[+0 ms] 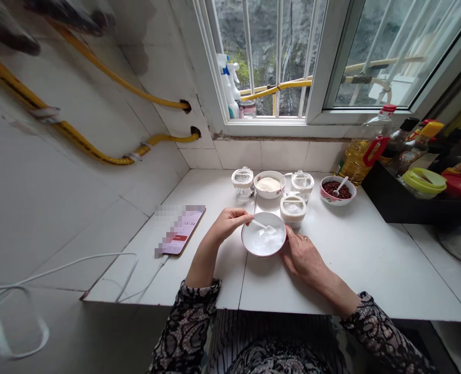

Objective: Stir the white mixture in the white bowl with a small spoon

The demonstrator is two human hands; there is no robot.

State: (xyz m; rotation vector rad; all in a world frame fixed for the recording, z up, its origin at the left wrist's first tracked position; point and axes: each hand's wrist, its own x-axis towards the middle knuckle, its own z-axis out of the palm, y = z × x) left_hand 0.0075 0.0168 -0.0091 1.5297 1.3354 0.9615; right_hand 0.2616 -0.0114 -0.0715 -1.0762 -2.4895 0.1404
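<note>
My left hand pinches the handle of a small white spoon, whose tip rests in a white bowl with a reddish rim. White contents lie in that bowl; I cannot tell what they are. Around the bowl's right side curl the fingers of my right hand, steadying it on the counter. Just behind stands a clear jar with a white lid. Farther back are a bowl of pale grains or powder and two more lidded jars, one left and one right.
A bowl of dark red beans with a white spoon sits back right, near an oil bottle and a black box of bottles. At left lies a phone with a white cable. A barred window is behind the counter.
</note>
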